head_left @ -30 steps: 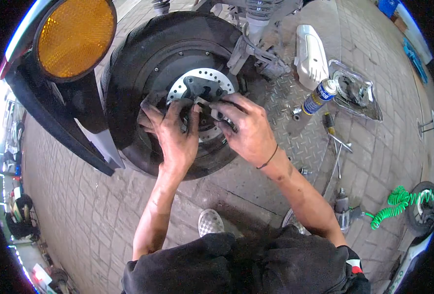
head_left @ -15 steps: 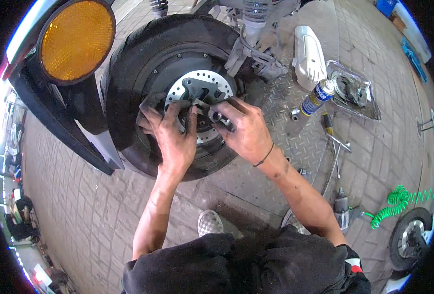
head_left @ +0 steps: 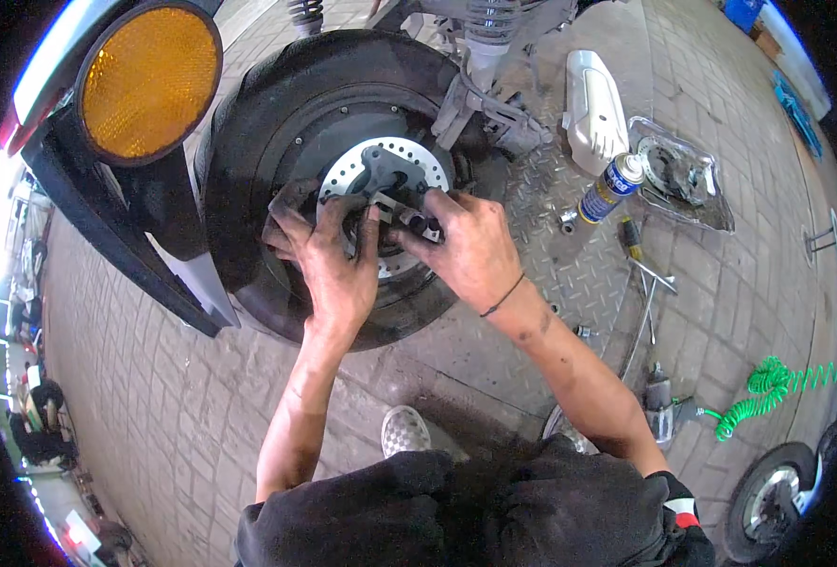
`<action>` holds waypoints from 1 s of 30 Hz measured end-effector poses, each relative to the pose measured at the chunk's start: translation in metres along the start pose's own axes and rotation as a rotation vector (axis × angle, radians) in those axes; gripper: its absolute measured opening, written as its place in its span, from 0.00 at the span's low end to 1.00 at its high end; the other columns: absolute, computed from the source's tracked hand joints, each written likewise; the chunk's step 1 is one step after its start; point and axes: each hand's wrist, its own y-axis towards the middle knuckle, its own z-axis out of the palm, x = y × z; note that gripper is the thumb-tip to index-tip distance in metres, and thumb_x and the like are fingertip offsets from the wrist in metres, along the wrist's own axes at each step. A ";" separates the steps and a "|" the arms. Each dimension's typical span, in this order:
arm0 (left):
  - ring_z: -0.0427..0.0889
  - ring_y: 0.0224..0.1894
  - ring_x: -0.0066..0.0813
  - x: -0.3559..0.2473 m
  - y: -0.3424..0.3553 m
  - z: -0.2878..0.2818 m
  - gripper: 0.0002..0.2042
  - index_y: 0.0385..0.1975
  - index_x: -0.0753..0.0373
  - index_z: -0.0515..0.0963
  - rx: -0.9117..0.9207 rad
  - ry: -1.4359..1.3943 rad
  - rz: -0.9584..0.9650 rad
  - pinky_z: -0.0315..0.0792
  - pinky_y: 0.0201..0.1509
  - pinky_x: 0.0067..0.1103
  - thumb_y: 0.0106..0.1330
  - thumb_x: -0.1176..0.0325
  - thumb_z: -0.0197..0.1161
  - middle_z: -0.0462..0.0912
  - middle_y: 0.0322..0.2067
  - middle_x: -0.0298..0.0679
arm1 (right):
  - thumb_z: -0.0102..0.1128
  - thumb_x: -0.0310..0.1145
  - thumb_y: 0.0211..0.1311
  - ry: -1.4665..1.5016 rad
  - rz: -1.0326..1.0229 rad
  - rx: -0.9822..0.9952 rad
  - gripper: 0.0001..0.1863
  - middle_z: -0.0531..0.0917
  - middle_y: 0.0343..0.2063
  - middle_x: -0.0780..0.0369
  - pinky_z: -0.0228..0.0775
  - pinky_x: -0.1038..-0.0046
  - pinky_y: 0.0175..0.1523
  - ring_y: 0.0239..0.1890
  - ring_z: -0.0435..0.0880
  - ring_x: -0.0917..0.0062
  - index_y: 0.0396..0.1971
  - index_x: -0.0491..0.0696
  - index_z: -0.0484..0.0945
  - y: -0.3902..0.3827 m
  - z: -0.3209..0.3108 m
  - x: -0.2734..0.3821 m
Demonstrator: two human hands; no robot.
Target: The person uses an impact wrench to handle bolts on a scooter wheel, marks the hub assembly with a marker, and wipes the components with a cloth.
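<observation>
A dark metal brake part, apparently a caliper piece, is between my hands in front of the drilled brake disc. My left hand is closed, its thumb and forefinger pinching the part's left end, where a small pale metal edge shows. My right hand grips the right end between thumb and fingers. Behind the part, a dark bracket-shaped piece lies over the disc. The disc sits at the hub of a black-tyred wheel. My fingers hide much of the held part.
Orange reflector and black fender are at upper left. To the right are a white cover, spray can, tray of brake parts, brush, wrench and green coiled hose. Another wheel is at lower right.
My right thumb and fingers have shifted on the brake part, showing more of its side. My left hand stays nearly still. The wheel at lower right has moved down and left.
</observation>
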 end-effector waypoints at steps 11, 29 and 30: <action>0.46 0.70 0.81 0.000 -0.003 0.002 0.15 0.48 0.58 0.84 -0.008 0.053 -0.023 0.37 0.72 0.59 0.65 0.59 0.69 0.50 0.65 0.83 | 0.74 0.54 0.50 0.091 -0.191 -0.137 0.32 0.85 0.25 0.51 0.80 0.57 0.36 0.29 0.86 0.52 0.43 0.42 0.77 -0.006 0.007 -0.008; 0.54 0.64 0.69 0.006 0.001 0.002 0.15 0.48 0.61 0.82 -0.005 0.086 0.047 0.47 0.67 0.59 0.65 0.62 0.68 0.58 0.61 0.70 | 0.71 0.53 0.52 0.102 0.112 -0.118 0.21 0.86 0.27 0.53 0.79 0.54 0.40 0.33 0.87 0.56 0.35 0.50 0.87 -0.019 -0.022 0.017; 0.54 0.64 0.69 0.005 -0.001 0.001 0.15 0.48 0.61 0.82 -0.003 0.087 0.046 0.47 0.67 0.59 0.65 0.62 0.68 0.58 0.61 0.70 | 0.71 0.53 0.52 0.103 0.114 -0.117 0.21 0.86 0.27 0.53 0.79 0.54 0.40 0.33 0.87 0.56 0.35 0.50 0.87 -0.021 -0.022 0.014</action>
